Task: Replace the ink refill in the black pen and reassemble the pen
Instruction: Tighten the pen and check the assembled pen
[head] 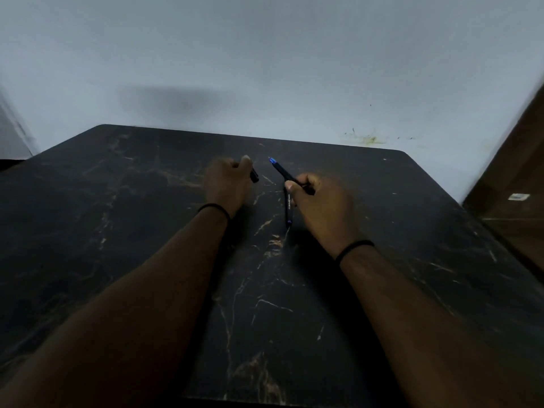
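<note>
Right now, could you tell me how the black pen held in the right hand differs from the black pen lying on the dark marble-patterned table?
The held black pen is gripped in the right hand and angled up, its blue tip pointing away; the lying black pen rests flat on the table, untouched. The held pen's blue tip is at its far end; the lying pen's blue mark is at its near end. Both are slim and black.

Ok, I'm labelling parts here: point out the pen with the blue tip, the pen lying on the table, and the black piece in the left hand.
Blue-tipped pen (282,170), head view, mid barrel.
Lying pen (288,209), head view, printed barrel.
Black piece (254,176), head view, exposed end.
</note>
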